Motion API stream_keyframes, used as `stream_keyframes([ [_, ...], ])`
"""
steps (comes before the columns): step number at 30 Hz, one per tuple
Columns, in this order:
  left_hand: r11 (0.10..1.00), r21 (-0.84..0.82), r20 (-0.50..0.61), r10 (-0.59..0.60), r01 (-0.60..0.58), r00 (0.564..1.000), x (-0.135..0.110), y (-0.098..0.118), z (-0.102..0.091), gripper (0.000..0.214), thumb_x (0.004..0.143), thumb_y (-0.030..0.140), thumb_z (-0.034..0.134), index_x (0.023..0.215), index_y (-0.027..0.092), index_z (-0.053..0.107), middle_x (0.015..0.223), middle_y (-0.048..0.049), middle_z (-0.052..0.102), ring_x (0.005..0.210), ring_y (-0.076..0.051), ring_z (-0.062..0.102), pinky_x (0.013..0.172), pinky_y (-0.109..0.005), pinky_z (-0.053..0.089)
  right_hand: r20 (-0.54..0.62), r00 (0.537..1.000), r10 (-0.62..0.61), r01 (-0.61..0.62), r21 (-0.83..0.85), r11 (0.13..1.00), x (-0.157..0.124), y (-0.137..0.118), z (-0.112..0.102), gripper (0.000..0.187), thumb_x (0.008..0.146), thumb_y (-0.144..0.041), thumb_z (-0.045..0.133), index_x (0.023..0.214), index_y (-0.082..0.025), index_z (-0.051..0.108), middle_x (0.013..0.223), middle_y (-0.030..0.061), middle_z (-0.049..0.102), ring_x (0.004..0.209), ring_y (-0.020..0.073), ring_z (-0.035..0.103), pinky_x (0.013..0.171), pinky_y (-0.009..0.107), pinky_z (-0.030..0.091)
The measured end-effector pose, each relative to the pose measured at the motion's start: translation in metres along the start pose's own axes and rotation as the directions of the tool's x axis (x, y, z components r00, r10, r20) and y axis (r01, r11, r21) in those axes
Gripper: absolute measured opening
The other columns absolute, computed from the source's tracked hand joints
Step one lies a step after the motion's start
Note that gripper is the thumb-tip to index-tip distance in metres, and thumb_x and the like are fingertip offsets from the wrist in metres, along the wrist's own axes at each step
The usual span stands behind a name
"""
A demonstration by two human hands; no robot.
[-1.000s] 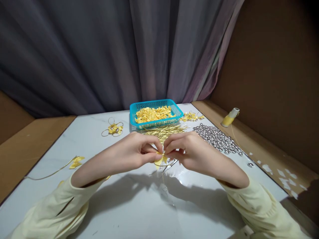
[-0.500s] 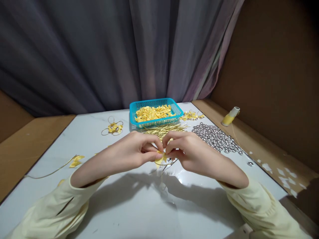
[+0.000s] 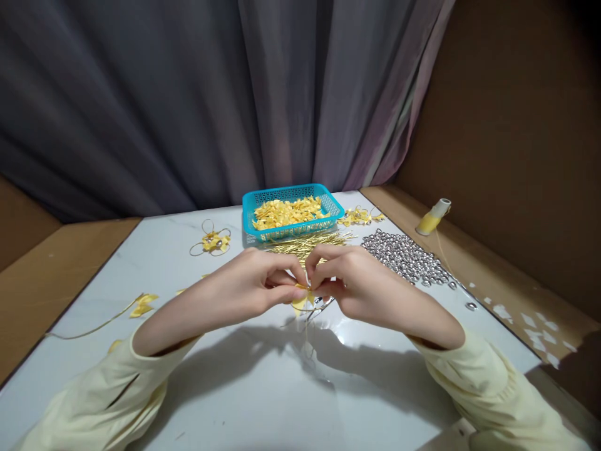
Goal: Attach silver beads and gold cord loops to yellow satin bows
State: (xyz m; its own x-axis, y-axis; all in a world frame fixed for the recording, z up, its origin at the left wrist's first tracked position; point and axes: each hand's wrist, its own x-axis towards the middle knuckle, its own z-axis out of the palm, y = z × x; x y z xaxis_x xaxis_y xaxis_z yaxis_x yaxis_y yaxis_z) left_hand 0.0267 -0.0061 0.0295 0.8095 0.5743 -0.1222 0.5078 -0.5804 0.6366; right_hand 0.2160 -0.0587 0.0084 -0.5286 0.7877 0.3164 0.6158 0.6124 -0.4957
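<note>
Both hands meet above the middle of the white table. My left hand (image 3: 258, 285) pinches a small yellow ribbon bow (image 3: 300, 302) between thumb and fingertips. Close against it, my right hand (image 3: 345, 279) is closed too, its fingertips pressed together at the bow's upper edge; whether they grip the bow or a thread there is hidden. A thin gold wire curves below the bow, between the hands. Behind the fingers lies a heap of gold wire pieces (image 3: 307, 246).
A blue basket (image 3: 340, 213) of yellow ribbon pieces stands at the back. Silver beads (image 3: 406, 258) are heaped at right, near a thread spool (image 3: 432, 217) and white scraps (image 3: 535, 338). A looped yellow ornament (image 3: 216, 241) and a bow on wire (image 3: 143, 305) lie at left.
The hands keep almost the same pose around the yellow bow. The whole view has shifted very slightly.
</note>
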Motion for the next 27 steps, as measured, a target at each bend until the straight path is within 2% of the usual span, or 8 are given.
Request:
stream_keyframes([
  [7, 0.999, 0.047, 0.0, 0.006, -0.006, 1.0, -0.001, 0.0, 0.003, 0.012, 0.083, 0.024, 0.049, 0.074, 0.019, 0.055, 0.049, 0.0077, 0.035, 0.046, -0.007, 0.028, 0.042, -0.019, 0.022, 0.018, 1.0, 0.026, -0.026, 0.01, 1.0, -0.001, 0.001, 0.003, 0.017, 0.074, 0.0, 0.05, 0.071, -0.015, 0.057, 0.081, 0.0038, 0.059, 0.071, 0.012, 0.054, 0.063, 0.022, 0.039],
  [10, 0.999, 0.04, 0.004, 0.006, -0.006, 1.0, -0.002, -0.002, 0.004, 0.012, 0.083, 0.023, 0.049, 0.076, 0.019, 0.057, 0.051, 0.0072, 0.039, 0.047, -0.007, 0.031, 0.042, -0.018, 0.024, 0.012, 0.995, 0.099, -0.1, 0.051, 0.994, -0.002, 0.005, 0.003, 0.011, 0.075, -0.006, 0.055, 0.082, -0.015, 0.055, 0.082, 0.0023, 0.059, 0.07, 0.0109, 0.056, 0.058, 0.02, 0.039],
  [12, 0.999, 0.048, -0.002, 0.013, -0.013, 1.0, -0.002, -0.002, 0.003, 0.012, 0.083, 0.023, 0.05, 0.077, 0.019, 0.058, 0.054, 0.0067, 0.044, 0.048, -0.007, 0.034, 0.043, -0.017, 0.026, 0.027, 0.988, 0.152, -0.153, 0.082, 0.985, -0.001, 0.008, 0.0, 0.016, 0.075, -0.014, 0.061, 0.088, -0.015, 0.053, 0.083, 0.0021, 0.06, 0.068, 0.0108, 0.058, 0.055, 0.02, 0.04],
  [15, 0.997, 0.074, -0.009, 0.025, -0.025, 1.0, -0.002, -0.001, 0.003, 0.012, 0.082, 0.023, 0.051, 0.075, 0.019, 0.06, 0.052, 0.007, 0.044, 0.047, -0.006, 0.034, 0.043, -0.016, 0.026, 0.158, 0.972, 0.171, -0.191, 0.12, 0.974, 0.003, 0.013, -0.006, 0.018, 0.074, -0.025, 0.066, 0.085, -0.015, 0.057, 0.075, 0.0016, 0.063, 0.062, 0.0108, 0.059, 0.053, 0.019, 0.041],
  [19, 0.995, 0.098, 0.012, 0.036, -0.037, 0.999, -0.002, 0.0, 0.002, 0.013, 0.082, 0.021, 0.051, 0.074, 0.018, 0.061, 0.05, 0.0075, 0.041, 0.046, -0.006, 0.032, 0.041, -0.017, 0.024, 0.348, 0.928, 0.129, -0.228, 0.263, 0.937, 0.008, 0.018, -0.011, 0.013, 0.079, -0.025, 0.06, 0.084, -0.013, 0.061, 0.066, 0.0019, 0.064, 0.052, 0.0088, 0.058, 0.046, 0.018, 0.041],
  [24, 0.994, 0.086, 0.032, 0.058, -0.06, 0.998, -0.003, 0.0, 0.003, 0.013, 0.081, 0.018, 0.05, 0.075, 0.018, 0.061, 0.051, 0.0076, 0.042, 0.045, -0.005, 0.033, 0.042, -0.017, 0.023, 0.373, 0.92, 0.116, -0.246, 0.321, 0.915, 0.007, 0.018, -0.007, 0.01, 0.08, -0.021, 0.057, 0.081, -0.012, 0.063, 0.061, 0.0021, 0.064, 0.052, 0.0095, 0.061, 0.047, 0.017, 0.046],
  [27, 0.992, 0.102, 0.018, 0.079, -0.08, 0.997, -0.002, 0.001, 0.003, 0.013, 0.081, 0.017, 0.05, 0.075, 0.018, 0.061, 0.051, 0.008, 0.04, 0.045, -0.005, 0.032, 0.041, -0.017, 0.023, 0.413, 0.9, 0.142, -0.335, 0.444, 0.831, 0.008, 0.022, -0.004, 0.01, 0.079, -0.02, 0.056, 0.081, -0.011, 0.062, 0.066, 0.0038, 0.064, 0.057, 0.0116, 0.064, 0.047, 0.018, 0.049],
])
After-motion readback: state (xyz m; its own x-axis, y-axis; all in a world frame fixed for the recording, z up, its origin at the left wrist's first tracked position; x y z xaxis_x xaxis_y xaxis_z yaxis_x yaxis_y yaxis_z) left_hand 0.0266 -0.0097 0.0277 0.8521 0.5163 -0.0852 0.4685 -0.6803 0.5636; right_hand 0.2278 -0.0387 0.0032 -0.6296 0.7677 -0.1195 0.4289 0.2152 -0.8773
